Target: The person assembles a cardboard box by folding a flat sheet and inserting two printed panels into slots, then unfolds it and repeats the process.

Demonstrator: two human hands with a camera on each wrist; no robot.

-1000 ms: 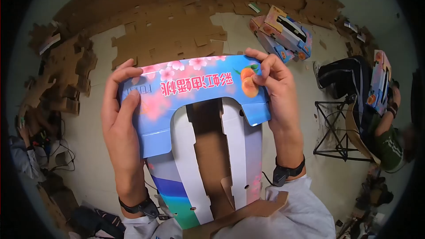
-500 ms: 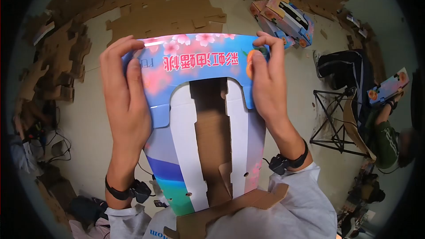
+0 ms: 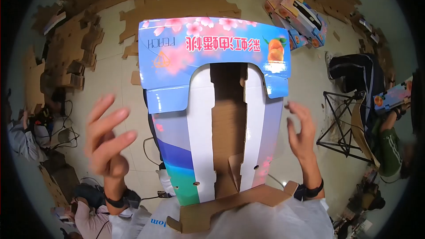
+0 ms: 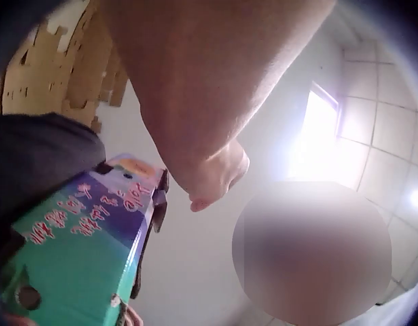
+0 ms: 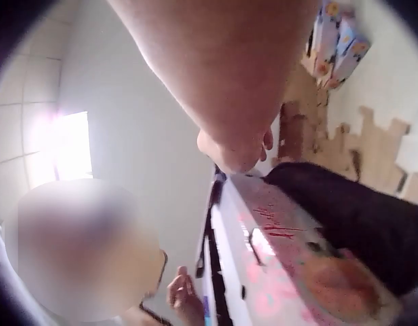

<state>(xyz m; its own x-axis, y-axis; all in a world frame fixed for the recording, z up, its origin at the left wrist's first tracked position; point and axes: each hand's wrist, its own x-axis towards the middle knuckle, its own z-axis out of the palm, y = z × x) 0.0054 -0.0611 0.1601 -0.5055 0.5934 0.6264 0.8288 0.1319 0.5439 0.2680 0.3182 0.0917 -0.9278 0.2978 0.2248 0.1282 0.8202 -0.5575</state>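
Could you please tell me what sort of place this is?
Probably an indoor box-folding or packing area: cut cardboard lies about the floor, printed cartons sit together beyond, and an open printed box fills the foreground.

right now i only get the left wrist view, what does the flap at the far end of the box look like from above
Observer: In the head view, the far flap is blue and pink with a peach picture near its right end.
Operator: ok and is the top of the box closed
Observer: No, a long gap runs down its middle between two white panels.
Operator: anything sticking out at the end near the body
Observer: Yes, a plain brown flap juts out toward the person there.
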